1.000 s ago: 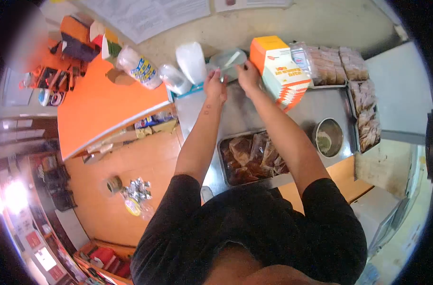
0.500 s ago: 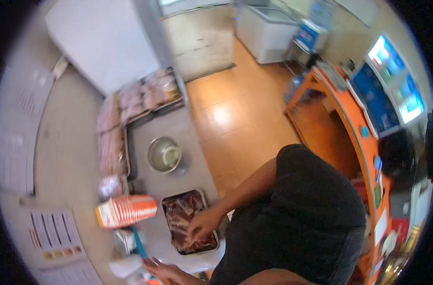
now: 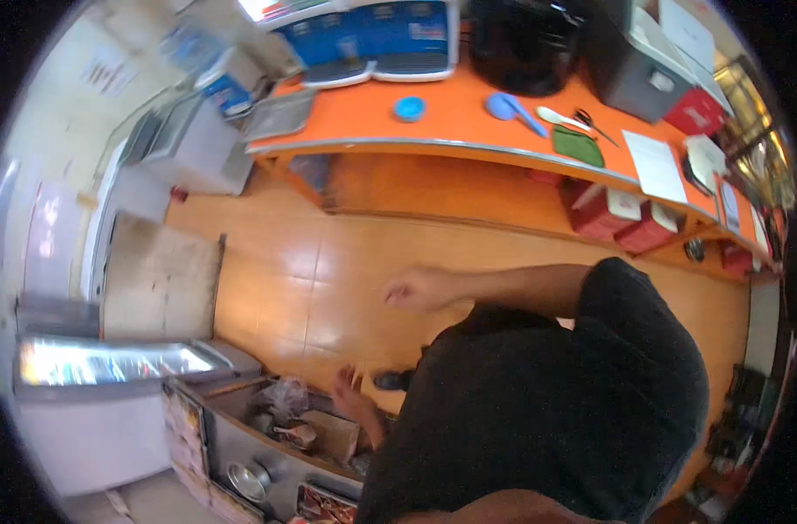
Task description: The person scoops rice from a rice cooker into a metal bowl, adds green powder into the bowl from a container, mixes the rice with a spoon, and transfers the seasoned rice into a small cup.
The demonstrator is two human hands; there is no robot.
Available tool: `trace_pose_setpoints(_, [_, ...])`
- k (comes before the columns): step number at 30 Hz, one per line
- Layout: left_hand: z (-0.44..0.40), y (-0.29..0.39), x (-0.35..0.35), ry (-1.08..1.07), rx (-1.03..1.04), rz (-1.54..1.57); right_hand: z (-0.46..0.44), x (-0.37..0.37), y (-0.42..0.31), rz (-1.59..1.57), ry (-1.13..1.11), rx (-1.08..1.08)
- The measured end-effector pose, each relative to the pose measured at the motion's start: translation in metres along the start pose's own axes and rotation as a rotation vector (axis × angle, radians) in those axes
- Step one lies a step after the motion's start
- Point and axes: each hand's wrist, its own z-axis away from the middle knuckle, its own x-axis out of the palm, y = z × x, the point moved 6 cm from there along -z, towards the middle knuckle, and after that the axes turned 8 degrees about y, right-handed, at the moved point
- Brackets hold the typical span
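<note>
A flat brown piece lay in the space beside the steel table, with a clear plastic bag near it. The person's left hand was nearest, its fingers loosely parted and nothing visible in it; whether it touched the piece could not be told. The right hand, partly open with fingers slightly bent, appeared bare above the tiled floor. A metal bowl stood on the table; farther off ran an orange counter.
</note>
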Motion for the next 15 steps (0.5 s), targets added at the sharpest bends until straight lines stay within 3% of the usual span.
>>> trace_pose_setpoints(1, [0.000,0.004,0.063,-0.095,-0.029,0.000,0.019,-0.061,0.020,0.008,0.140,0.069])
trace_pose_setpoints(2, [-0.001,0.009,0.117,-0.216,-0.018,-0.106,0.044,-0.120,0.048,0.179,0.323,0.350])
trace_pose_setpoints(3, [0.003,0.013,0.160,-0.328,-0.007,-0.218,0.067,-0.179,0.072,0.252,0.514,0.332])
trace_pose_setpoints(7, [-0.003,-0.019,0.306,-0.589,-0.063,-0.324,0.138,-0.371,0.150,0.466,1.077,0.591])
trace_pose_setpoints(10, [-0.047,-0.049,0.394,-0.605,-0.088,-0.155,0.165,-0.441,0.210,0.277,1.164,0.752])
trace_pose_setpoints(12, [-0.098,-0.066,0.452,-0.465,-0.206,-0.151,0.183,-0.482,0.233,0.721,1.250,0.647])
trace_pose_setpoints(15, [-0.162,-0.081,0.561,-0.351,-0.115,-0.249,0.209,-0.519,0.274,1.036,1.103,0.831])
